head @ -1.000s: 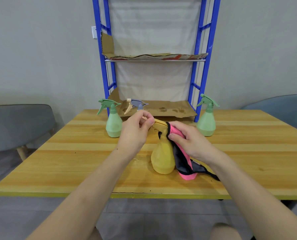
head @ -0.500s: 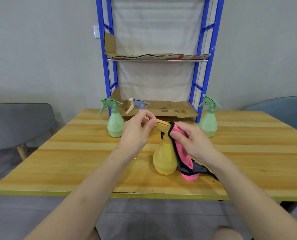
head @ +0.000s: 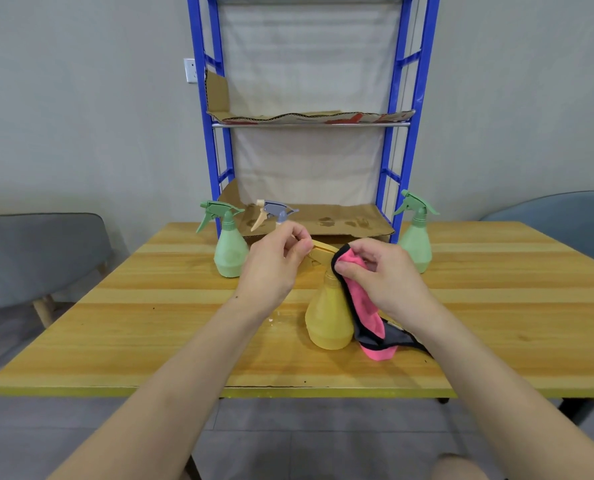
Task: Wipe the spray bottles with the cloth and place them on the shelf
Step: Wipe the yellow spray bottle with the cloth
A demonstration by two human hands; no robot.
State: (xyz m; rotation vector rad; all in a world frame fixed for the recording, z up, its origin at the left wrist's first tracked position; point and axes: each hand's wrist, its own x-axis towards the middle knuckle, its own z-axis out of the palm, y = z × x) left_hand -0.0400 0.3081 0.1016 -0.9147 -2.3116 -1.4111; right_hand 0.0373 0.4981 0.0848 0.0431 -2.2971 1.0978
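Squarely in the middle of the counter [head: 143,327], near its front edge, the yellow bottle [head: 328,320] stands upright. The left hand [head: 274,268] pinches the tip of its spray head between curled fingers [head: 296,237] and thumb. The right hand [head: 383,277] grips the cloth [head: 363,303], pink with a dark border, and presses its upper fold against the back of the spray head and the neck. From there the cloth hangs down the bottle's right side, and its lower end lies on the counter beside the base. A small wet patch glints on the wood just left of the bottle. Behind the hands, at the counter's far edge, rises the blue shelf [head: 390,188], with cardboard [head: 337,221] lining its two visible levels. The left green bottle [head: 230,254] stands on the counter in front of the shelf's left post, and the right green bottle [head: 416,245] stands just beside the right post. A grey sprayer [head: 278,208] with a beige trigger shows above the left hand; its body is hidden, though it seems to stand at the lower cardboard's front edge. Grey chairs [head: 39,254] flank the counter.
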